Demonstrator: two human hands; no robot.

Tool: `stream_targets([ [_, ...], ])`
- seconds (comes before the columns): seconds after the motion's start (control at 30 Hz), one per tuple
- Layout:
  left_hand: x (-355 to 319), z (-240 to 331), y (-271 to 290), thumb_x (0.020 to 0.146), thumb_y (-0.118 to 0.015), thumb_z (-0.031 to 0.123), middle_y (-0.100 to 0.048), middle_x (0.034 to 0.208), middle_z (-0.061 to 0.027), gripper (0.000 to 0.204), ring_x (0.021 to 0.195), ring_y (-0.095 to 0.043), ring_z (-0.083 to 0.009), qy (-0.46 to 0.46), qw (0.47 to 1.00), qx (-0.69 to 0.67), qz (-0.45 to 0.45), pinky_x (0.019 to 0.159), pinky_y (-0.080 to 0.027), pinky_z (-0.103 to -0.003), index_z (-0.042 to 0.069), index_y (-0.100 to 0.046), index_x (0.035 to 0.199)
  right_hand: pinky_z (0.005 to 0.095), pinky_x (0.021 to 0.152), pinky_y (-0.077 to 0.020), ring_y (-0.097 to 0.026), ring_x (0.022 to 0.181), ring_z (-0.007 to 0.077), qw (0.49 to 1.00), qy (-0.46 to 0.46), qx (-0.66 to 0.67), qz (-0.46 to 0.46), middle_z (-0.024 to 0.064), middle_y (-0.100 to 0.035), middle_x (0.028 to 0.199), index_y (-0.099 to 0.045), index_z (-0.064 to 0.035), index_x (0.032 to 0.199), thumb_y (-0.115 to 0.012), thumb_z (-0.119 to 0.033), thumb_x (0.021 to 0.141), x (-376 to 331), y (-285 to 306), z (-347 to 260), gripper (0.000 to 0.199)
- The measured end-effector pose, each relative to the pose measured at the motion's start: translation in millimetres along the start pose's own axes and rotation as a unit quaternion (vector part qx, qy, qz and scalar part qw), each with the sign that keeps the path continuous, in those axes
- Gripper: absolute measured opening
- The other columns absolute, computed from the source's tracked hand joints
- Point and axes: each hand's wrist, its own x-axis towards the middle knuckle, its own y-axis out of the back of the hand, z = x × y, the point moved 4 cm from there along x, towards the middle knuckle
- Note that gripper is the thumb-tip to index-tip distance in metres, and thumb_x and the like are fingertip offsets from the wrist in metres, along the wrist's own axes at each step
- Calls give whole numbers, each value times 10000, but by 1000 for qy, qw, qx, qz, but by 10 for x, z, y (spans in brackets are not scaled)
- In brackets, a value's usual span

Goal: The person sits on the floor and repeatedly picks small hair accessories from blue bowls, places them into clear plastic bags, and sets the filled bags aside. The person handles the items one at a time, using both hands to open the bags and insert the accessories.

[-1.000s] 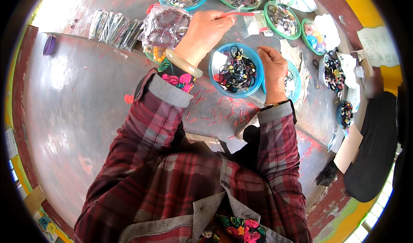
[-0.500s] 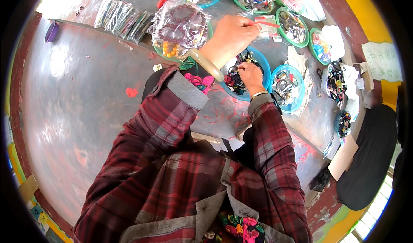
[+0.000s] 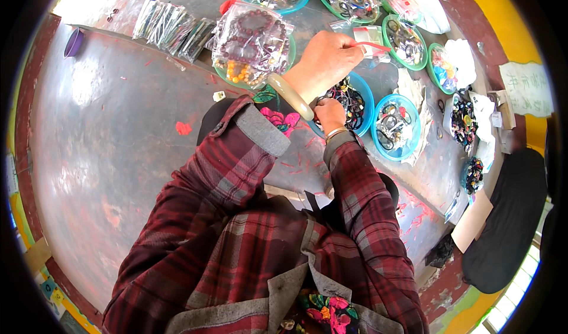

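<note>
My left hand (image 3: 331,53) is closed in a pinch on a thin red strip (image 3: 375,46), which sticks out to the right of the fingertips. A pale bangle (image 3: 290,97) circles that wrist. My right hand (image 3: 329,113) lies lower, at the left side of a blue basin (image 3: 368,100) full of dark corded loops and bands (image 3: 350,104). Its fingers are curled in; what they grip, if anything, is hidden. Left of the left wrist, clear bags of beaded bracelets (image 3: 248,35) rest on a green basin (image 3: 292,53).
A second blue basin (image 3: 419,134) with looped bands stands to the right. Green basins (image 3: 425,50) of bagged items sit farther back. Flat packets (image 3: 168,26) lie in a row at the far left, near a purple cup (image 3: 73,43). Red scraps (image 3: 184,128) dot the table.
My right hand has moved left and slightly down, from the middle of the blue basin to its left side. My left hand keeps the red strip, nearly in place.
</note>
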Motion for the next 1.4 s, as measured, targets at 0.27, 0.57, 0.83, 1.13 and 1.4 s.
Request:
stream_targets([
  [0.27, 27, -23, -77, 833, -595, 251, -595, 694, -1, 317, 657, -476, -43, 22, 999, -29, -41, 564, -396, -221, -48, -645, 924, 383, 634, -467, -601, 660, 310, 987, 72, 145, 14, 144, -621, 696, -653, -55, 724, -588, -263, 671, 286, 453, 518, 224],
  [0.57, 15, 15, -83, 810, -584, 249, -610, 693, -73, 310, 640, -518, -103, 32, 998, -27, -40, 584, -418, -261, -41, -645, 901, 335, 804, -437, -573, 944, 215, 763, -39, 636, -108, 131, -621, 1013, -543, -60, 927, -523, -194, 844, -332, 1281, 368, 159],
  [0.83, 8, 21, -191, 825, -581, 220, -577, 701, 2, 275, 657, -477, -56, 44, 997, -21, -58, 569, -379, -224, -41, -652, 881, 313, 722, -470, -589, 924, 274, 688, 11, 722, -77, 171, -609, 1027, -527, -64, 920, -477, -188, 885, -810, 1903, 271, 139],
  [1.13, -23, -100, -528, 820, -595, 246, -576, 687, 6, 301, 657, -492, -52, 71, 990, 16, -120, 567, -398, -232, -45, -648, 875, 235, 653, -530, -626, 835, 218, 641, 103, 759, -55, 90, -609, 937, -504, -70, 943, -577, 33, 801, -1057, 2200, 177, 190],
  [1.4, -96, -195, -815, 787, -586, 253, -621, 734, -166, 265, 637, -585, -200, -32, 977, 103, -182, 618, -447, -306, 10, -654, 866, 265, 731, -508, -608, 812, 142, 736, 199, 638, 107, 60, -614, 894, -545, -20, 994, -593, 112, 750, -1188, 2343, 5, 282],
])
